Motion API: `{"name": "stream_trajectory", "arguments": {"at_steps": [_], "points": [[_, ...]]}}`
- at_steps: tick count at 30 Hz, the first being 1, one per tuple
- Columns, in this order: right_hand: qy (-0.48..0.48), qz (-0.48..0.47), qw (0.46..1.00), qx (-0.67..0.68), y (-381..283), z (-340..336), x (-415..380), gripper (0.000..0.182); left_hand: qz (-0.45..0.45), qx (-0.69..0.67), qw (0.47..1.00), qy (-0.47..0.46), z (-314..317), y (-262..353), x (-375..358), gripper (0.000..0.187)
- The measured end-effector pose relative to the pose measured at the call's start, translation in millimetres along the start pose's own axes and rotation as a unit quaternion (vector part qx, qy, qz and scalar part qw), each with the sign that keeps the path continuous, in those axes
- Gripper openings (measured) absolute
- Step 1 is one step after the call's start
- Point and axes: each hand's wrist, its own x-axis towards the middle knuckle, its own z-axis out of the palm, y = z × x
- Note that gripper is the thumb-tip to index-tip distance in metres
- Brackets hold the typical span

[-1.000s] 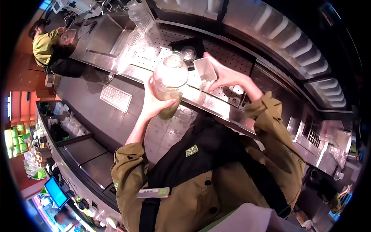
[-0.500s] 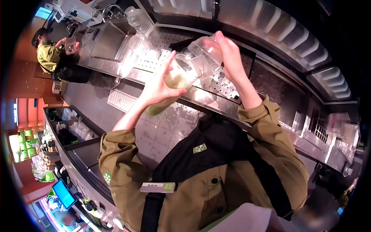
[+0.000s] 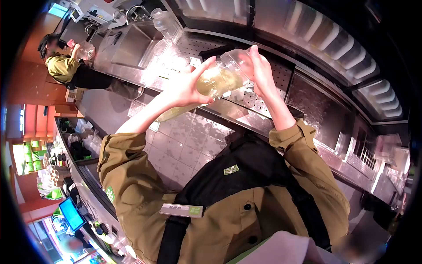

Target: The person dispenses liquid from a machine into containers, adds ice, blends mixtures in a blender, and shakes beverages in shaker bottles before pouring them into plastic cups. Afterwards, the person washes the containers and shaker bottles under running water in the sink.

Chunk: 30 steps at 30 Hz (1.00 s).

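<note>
My left hand (image 3: 187, 90) is wrapped round a tall clear container (image 3: 173, 113) with pale yellow-green liquid in it. It lies tilted almost on its side, with its mouth towards the right. Closed on a clear plastic cup (image 3: 237, 59), my right hand (image 3: 262, 75) keeps it tilted so that its rim overlaps the container's mouth. Pale liquid (image 3: 220, 81) shows where the two vessels meet. Both are held over the front edge of a perforated steel counter (image 3: 277, 81).
A sink (image 3: 136, 46) lies to the left along the counter, with a clear pitcher (image 3: 162, 22) beside it. Further left, a co-worker (image 3: 63, 68) holds a clear vessel. Behind the counter runs a rack of pale, rounded containers (image 3: 325, 33). The tiled floor (image 3: 176, 145) looks wet.
My left hand has tipped the container further over, and its liquid has run towards the mouth. My right hand has lowered slightly, bringing the cup's rim against that mouth.
</note>
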Motion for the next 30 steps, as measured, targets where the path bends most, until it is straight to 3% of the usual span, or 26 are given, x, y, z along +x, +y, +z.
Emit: {"name": "stream_trajectory", "arguments": {"at_steps": [30], "points": [[-0.014,0.019,0.999,0.036,10.4,-6.0,8.5,0.077,0.011,0.052,0.998,-0.029,-12.7,7.4,15.5,0.102]]}}
